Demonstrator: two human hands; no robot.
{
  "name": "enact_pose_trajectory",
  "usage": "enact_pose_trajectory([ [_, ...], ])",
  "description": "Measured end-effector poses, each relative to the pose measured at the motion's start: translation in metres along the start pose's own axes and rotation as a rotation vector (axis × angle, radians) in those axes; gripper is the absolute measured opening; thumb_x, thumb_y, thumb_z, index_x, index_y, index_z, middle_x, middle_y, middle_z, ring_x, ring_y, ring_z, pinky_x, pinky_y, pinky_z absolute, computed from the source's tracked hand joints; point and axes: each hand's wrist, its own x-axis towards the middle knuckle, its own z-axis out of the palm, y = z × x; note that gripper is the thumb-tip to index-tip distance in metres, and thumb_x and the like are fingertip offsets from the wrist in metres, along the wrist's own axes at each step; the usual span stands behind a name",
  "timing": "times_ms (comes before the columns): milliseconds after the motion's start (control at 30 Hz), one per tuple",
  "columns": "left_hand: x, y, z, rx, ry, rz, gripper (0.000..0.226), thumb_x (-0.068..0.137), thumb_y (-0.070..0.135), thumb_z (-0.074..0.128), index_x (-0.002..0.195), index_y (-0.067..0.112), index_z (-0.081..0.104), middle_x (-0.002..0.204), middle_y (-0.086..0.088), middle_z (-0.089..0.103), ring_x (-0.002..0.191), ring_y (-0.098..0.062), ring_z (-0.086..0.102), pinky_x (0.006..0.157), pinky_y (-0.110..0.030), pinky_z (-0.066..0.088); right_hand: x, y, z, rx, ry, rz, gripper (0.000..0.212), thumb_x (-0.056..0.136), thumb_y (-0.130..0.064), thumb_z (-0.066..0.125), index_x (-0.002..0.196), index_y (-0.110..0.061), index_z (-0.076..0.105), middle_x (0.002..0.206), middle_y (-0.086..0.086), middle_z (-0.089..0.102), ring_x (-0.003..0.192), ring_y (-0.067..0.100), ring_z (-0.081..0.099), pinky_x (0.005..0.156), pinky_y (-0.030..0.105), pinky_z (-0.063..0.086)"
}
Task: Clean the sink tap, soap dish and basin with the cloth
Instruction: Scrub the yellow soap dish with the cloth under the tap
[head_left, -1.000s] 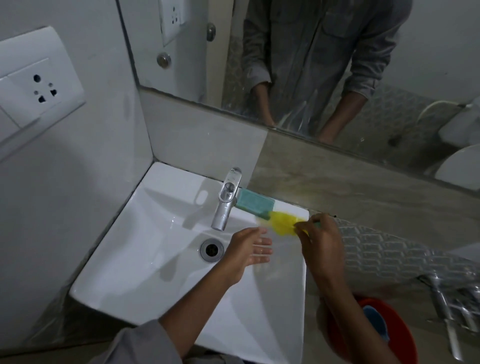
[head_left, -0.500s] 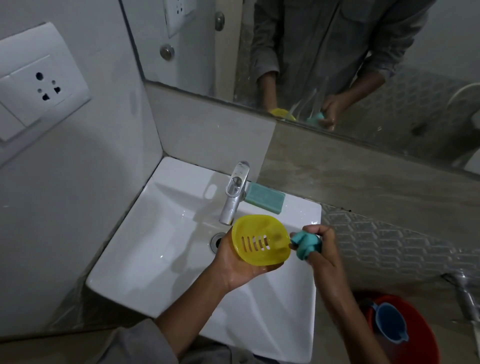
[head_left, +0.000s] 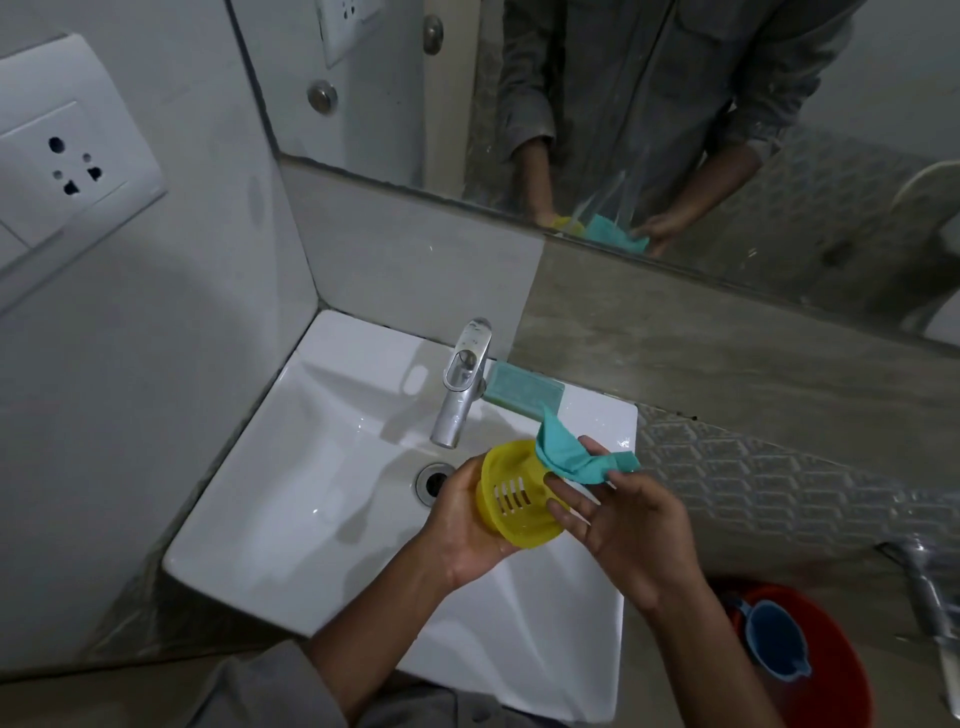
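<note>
My left hand (head_left: 462, 525) grips a yellow slotted soap dish (head_left: 511, 493), tilted on its side over the white basin (head_left: 291, 499). My right hand (head_left: 628, 530) holds a teal cloth (head_left: 571, 454), with its fingers spread against the dish's rim and part of the cloth draped at the dish's upper edge. The chrome tap (head_left: 460, 384) stands at the back of the basin, just above the dish. A green soap bar (head_left: 522, 387) lies on the basin ledge to the right of the tap. The drain (head_left: 432, 482) shows left of my left hand.
A mirror (head_left: 675, 104) above the tiled backsplash reflects a person's torso and hands. A wall socket (head_left: 67, 166) is at the left. A red bucket (head_left: 841, 691) with a blue mug inside stands on the floor at the lower right, beside a second chrome tap (head_left: 924, 592).
My left hand picked up the yellow dish from beside the soap and brought it over the basin. The bunched cloth in my right hand has opened out against the dish.
</note>
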Motion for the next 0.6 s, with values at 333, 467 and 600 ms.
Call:
enact_pose_trajectory([
  [333, 0.0, -0.003, -0.01, -0.073, 0.057, -0.04, 0.069, 0.086, 0.063, 0.049, 0.13, 0.011, 0.06, 0.138, -0.022, 0.054, 0.126, -0.04, 0.05, 0.108, -0.053, 0.038, -0.001, -0.003, -0.012, -0.112, 0.176, -0.142, 0.035, 0.072, -0.044, 0.072, 0.095, -0.018, 0.068, 0.097, 0.008, 0.071, 0.09, 0.026, 0.07, 0.069, 0.037, 0.06],
  [467, 0.0, -0.003, -0.007, -0.046, 0.059, 0.012, 0.054, 0.077, 0.038, 0.066, 0.125, 0.012, 0.064, 0.13, -0.018, 0.061, 0.114, -0.036, 0.059, 0.099, -0.045, 0.045, 0.001, -0.005, -0.023, -0.8, 0.566, -0.438, 0.058, 0.077, 0.002, 0.074, 0.122, -0.02, 0.044, 0.093, 0.012, 0.067, 0.078, 0.023, 0.064, 0.069, 0.037, 0.054],
  [600, 0.002, -0.009, -0.001, -0.06, 0.089, -0.07, 0.053, 0.083, 0.049, 0.057, 0.123, 0.016, 0.066, 0.127, -0.019, 0.062, 0.106, -0.038, 0.061, 0.095, -0.05, 0.046, 0.011, 0.002, -0.014, -1.361, 0.615, -0.688, 0.055, 0.072, 0.006, 0.069, 0.12, -0.018, 0.059, 0.099, 0.002, 0.06, 0.076, 0.014, 0.06, 0.067, 0.025, 0.048],
])
